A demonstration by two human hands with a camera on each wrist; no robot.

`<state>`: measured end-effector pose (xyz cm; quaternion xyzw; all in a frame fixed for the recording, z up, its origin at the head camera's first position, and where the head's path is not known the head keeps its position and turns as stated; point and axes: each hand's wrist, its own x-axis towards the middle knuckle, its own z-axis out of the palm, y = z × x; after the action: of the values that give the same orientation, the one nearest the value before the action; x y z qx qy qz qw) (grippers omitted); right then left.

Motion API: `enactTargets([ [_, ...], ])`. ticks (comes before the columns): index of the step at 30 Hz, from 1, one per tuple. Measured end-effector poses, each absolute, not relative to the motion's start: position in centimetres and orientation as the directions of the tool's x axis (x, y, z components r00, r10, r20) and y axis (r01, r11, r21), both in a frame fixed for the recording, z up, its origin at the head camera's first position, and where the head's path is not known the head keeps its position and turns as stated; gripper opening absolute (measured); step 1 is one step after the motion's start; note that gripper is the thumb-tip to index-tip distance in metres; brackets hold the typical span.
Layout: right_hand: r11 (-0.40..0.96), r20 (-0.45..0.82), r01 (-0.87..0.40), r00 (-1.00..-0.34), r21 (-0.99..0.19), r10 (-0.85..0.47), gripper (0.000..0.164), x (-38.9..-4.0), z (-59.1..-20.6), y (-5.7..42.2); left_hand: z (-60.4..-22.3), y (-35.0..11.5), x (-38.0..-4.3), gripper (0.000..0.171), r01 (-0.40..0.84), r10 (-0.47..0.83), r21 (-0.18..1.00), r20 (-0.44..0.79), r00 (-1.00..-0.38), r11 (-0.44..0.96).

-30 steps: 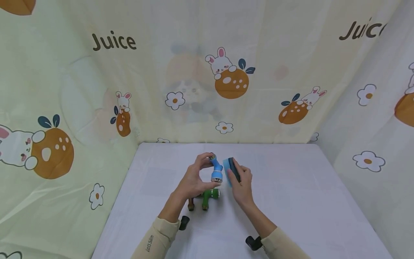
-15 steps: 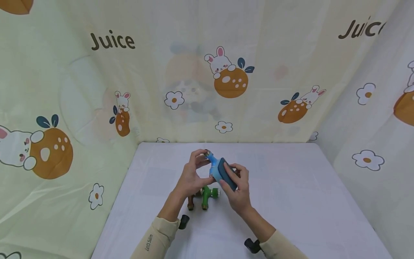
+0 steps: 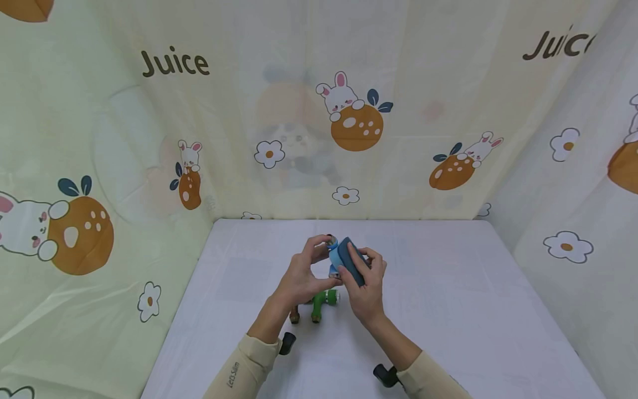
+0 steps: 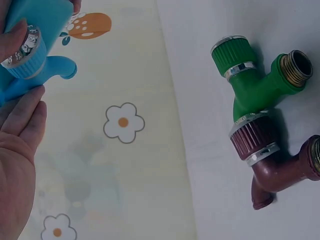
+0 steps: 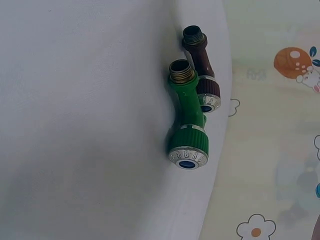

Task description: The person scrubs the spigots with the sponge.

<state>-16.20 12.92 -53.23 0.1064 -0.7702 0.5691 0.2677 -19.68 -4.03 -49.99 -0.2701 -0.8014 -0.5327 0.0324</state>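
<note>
My left hand (image 3: pixel 303 277) holds a blue tap (image 4: pixel 61 66) above the table, thumb below and fingertips at its upper end. Its ribbed knob with a silver cap shows in the left wrist view. My right hand (image 3: pixel 368 291) grips a sponge (image 3: pixel 355 266), light blue with a dark teal pad, and presses its light blue side against the tap. The sponge hides much of the tap in the head view. Below the hands, a green tap (image 4: pixel 250 92) and a dark red-brown tap (image 4: pixel 265 172) lie side by side on the table, touching or nearly so.
The white-covered table (image 3: pixel 448 310) stretches out on both sides of the hands. A printed curtain (image 3: pixel 279 111) with rabbits and oranges hangs behind it and along the sides. Small black devices (image 3: pixel 385 376) sit at both wrists.
The sponge, apart from the tap a second ago, has moved left against it. The blue tap tilted left, then came back nearer upright. The two taps on the table stayed put.
</note>
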Motion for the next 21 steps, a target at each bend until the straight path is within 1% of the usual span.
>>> enactTargets([
  [3,0.323,0.526,-0.463,-0.839,-0.825,0.139,0.056,-16.8,-54.1,13.3,-49.9,-4.1,-19.7,0.097,0.465,0.417,0.838,0.329,-0.847,0.284],
  [8,0.324,0.469,-0.412,-0.874,-0.852,0.123,0.054,-16.9,-53.8,13.5,-49.8,-4.2,-19.7,0.099,0.433,0.435,0.861,0.293,-0.852,0.267],
  [11,0.311,0.409,-0.358,-0.905,-0.881,0.115,0.053,-17.0,-53.5,13.5,-49.8,-4.1,-19.7,0.099,0.410,0.435,0.880,0.280,-0.856,0.240],
  [17,0.292,0.239,-0.194,-0.963,-0.936,0.126,0.052,-17.7,-53.1,13.7,-49.8,-4.0,-19.7,0.098,0.380,0.437,0.904,0.265,-0.859,0.198],
  [21,0.308,0.212,-0.166,-0.969,-0.937,0.123,0.052,-18.0,-53.2,13.9,-49.9,-4.1,-19.6,0.097,0.366,0.440,0.906,0.246,-0.864,0.212],
])
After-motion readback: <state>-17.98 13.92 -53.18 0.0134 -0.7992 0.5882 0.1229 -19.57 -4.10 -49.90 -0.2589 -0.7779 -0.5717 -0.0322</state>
